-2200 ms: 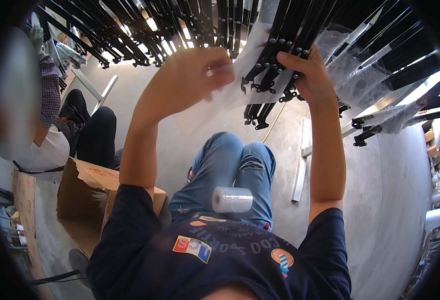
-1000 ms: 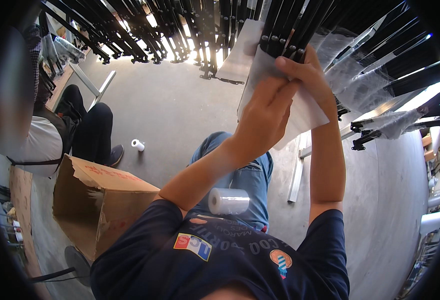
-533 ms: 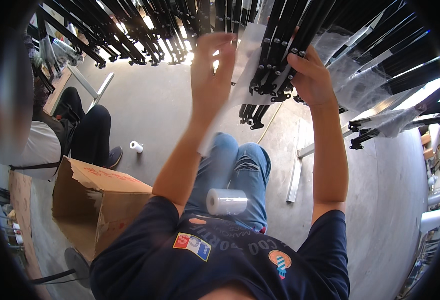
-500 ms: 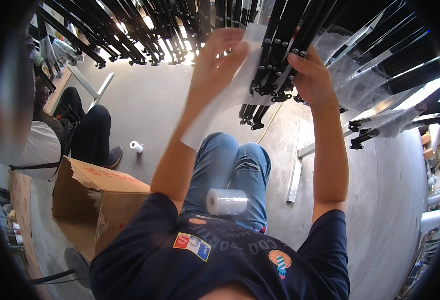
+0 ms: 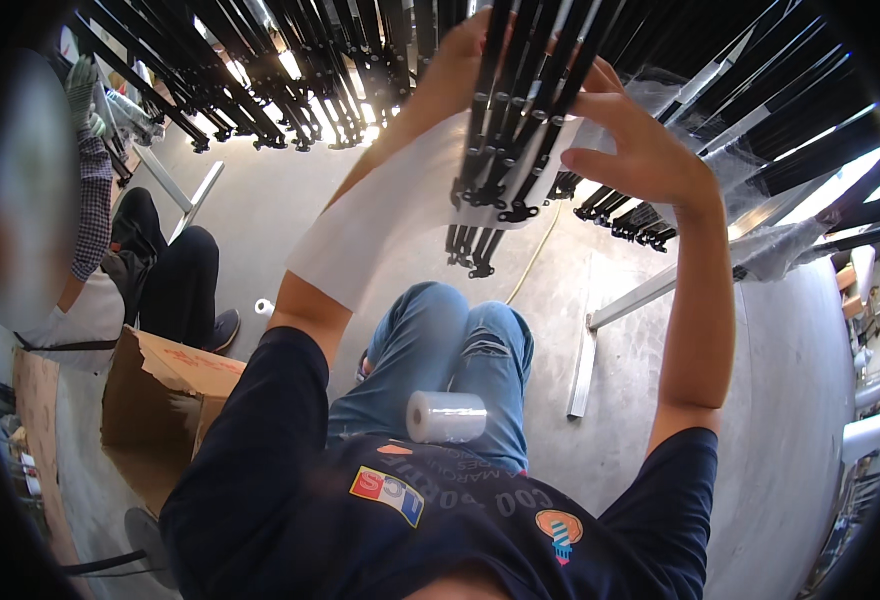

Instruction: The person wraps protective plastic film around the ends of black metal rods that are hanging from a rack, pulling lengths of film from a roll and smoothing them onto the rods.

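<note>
A bundle of slim black metal bars (image 5: 505, 130) with riveted joints and small end brackets hangs in front of me. Behind it runs a thin white sheet (image 5: 385, 215), which also lies across my left forearm. My left hand (image 5: 458, 62) is raised at the bundle's upper left side; its fingers are mostly hidden behind the bars. On the other side my right hand (image 5: 632, 135) has its thumb spread away from the fingers, whose tips reach toward the bundle's far side. A roll of clear plastic film (image 5: 447, 416) rests on my lap.
Many more black bars (image 5: 250, 85) hang along the back, some on the right wrapped in clear film (image 5: 750, 180). A torn cardboard box (image 5: 165, 400) stands at my left, near a seated co-worker's dark-trousered leg (image 5: 185, 285). Metal stand legs (image 5: 582, 370) rest on the floor.
The bundle has shifted left and slightly down. My left hand has gone up behind the bars, and my right thumb has come off them. The white sheet has spread over my left forearm.
</note>
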Action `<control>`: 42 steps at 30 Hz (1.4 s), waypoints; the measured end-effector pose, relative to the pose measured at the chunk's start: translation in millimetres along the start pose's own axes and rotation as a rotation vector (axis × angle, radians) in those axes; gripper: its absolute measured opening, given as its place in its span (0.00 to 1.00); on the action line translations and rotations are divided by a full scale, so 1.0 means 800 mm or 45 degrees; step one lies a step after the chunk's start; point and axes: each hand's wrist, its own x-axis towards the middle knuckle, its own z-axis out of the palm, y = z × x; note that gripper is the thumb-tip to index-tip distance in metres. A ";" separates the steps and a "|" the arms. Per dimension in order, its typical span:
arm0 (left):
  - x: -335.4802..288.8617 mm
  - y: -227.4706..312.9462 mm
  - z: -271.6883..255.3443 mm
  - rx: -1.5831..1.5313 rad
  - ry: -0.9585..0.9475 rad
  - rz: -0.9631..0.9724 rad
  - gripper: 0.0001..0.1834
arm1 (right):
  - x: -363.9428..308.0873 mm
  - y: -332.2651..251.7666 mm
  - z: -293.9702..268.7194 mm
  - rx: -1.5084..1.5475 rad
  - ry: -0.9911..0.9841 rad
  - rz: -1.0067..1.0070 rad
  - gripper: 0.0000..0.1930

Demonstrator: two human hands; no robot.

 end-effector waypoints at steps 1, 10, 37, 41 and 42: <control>0.000 0.003 -0.001 -0.058 -0.012 -0.025 0.18 | 0.004 -0.004 0.000 -0.105 -0.003 -0.012 0.18; -0.033 0.026 -0.008 -0.231 -0.326 0.002 0.30 | 0.010 -0.007 0.007 -0.132 0.269 0.012 0.04; -0.030 0.064 0.015 -0.076 -0.434 -0.009 0.13 | -0.030 -0.042 -0.006 -0.171 0.411 0.107 0.04; -0.033 0.065 0.010 -0.091 -0.434 0.004 0.14 | -0.030 -0.049 -0.005 -0.266 0.389 0.148 0.01; -0.035 0.065 0.010 -0.091 -0.428 0.016 0.15 | -0.028 -0.049 0.000 -0.469 0.572 0.159 0.02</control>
